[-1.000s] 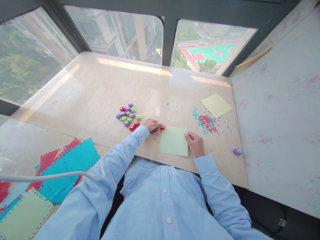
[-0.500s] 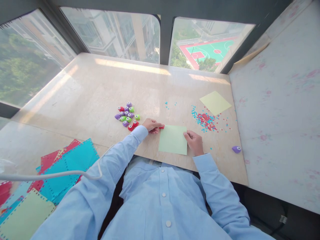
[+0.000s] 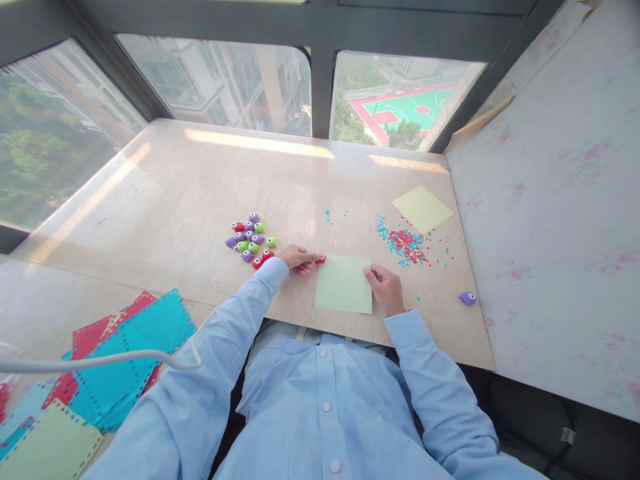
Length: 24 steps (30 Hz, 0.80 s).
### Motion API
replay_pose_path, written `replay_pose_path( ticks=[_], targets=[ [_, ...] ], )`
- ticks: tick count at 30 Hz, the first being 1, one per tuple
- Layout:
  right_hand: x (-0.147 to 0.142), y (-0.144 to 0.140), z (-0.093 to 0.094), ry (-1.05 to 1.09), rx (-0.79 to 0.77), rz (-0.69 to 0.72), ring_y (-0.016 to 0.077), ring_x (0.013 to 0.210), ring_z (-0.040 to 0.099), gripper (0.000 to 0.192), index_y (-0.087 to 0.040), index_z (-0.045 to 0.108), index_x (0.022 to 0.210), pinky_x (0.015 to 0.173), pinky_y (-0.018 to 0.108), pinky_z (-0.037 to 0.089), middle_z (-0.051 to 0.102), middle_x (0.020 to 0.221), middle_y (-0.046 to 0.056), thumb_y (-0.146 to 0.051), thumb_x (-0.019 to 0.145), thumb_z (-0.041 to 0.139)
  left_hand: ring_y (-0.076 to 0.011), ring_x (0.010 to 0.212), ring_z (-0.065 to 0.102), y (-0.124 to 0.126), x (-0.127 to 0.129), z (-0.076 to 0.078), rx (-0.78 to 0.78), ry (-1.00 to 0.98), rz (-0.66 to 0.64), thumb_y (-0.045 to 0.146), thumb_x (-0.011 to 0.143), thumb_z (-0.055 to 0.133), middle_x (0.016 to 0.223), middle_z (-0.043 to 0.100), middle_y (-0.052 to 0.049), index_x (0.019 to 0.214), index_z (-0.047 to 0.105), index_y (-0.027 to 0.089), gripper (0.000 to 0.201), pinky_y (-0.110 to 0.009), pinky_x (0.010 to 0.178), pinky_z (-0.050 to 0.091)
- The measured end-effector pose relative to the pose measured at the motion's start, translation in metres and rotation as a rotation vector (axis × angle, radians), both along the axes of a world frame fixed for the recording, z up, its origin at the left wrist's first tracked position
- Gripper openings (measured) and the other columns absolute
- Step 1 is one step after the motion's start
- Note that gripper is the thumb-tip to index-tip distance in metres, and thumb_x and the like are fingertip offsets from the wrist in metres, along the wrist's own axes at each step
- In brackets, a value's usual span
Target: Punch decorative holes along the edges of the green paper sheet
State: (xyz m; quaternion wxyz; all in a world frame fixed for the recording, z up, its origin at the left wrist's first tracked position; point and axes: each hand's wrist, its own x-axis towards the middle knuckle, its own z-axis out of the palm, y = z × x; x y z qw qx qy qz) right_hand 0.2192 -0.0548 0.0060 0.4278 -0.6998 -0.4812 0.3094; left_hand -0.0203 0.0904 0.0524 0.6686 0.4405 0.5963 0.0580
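Beside the left hand [image 3: 299,259], clustered punches [image 3: 250,237]

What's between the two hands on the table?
Head view: the green paper sheet lies between them. The left hand holds a red punch at its upper-left corner; the right hand rests on its right edge.

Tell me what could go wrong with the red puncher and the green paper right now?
The left hand presses a small red puncher at the corner of the green paper. The right hand only pins the opposite edge, so the sheet might slide and the hole land crooked. A sleeve could also sweep the confetti around or nudge the pile of punchers.
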Motion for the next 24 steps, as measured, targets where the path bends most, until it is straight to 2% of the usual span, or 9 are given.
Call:
replay_pose_path(
  ticks=[8, 17, 24],
  targets=[
    [-0.001, 0.001, 0.004, -0.003, -0.003, -0.022, 0.0165, 0.064, 0.057, 0.035, -0.015, 0.072, 0.084, 0.062, 0.025, 0.044, 0.065, 0.070, 0.001, -0.047, 0.083, 0.056, -0.0104, 0.048, 0.060, 0.003, 0.000, -0.008, -0.028, -0.038, 0.061, 0.043, 0.055, 0.091, 0.058, 0.066, -0.004, 0.069, 0.067, 0.012, 0.042, -0.022, 0.049, 0.049],
    [-0.001, -0.002, 0.008, 0.002, 0.014, -0.032, 0.0162, 0.064, 0.056, 0.037, -0.016, 0.071, 0.083, 0.058, 0.024, 0.043, 0.065, 0.072, 0.002, -0.049, 0.083, 0.056, -0.0087, 0.044, 0.056, 0.011, -0.003, -0.006, -0.091, -0.082, 0.116, 0.034, 0.065, 0.087, 0.057, 0.066, -0.004, 0.072, 0.069, 0.012, 0.029, -0.017, 0.041, 0.043],
    [-0.003, -0.003, 0.009, -0.002, 0.029, -0.039, 0.0143, 0.059, 0.052, 0.036, -0.015, 0.069, 0.080, 0.056, 0.023, 0.040, 0.061, 0.067, 0.001, -0.049, 0.082, 0.056, -0.0069, 0.043, 0.055, 0.009, -0.005, -0.008, -0.051, -0.120, 0.196, 0.030, 0.074, 0.078, 0.055, 0.063, -0.001, 0.071, 0.065, 0.014, 0.021, -0.015, 0.040, 0.041]
  ],
)
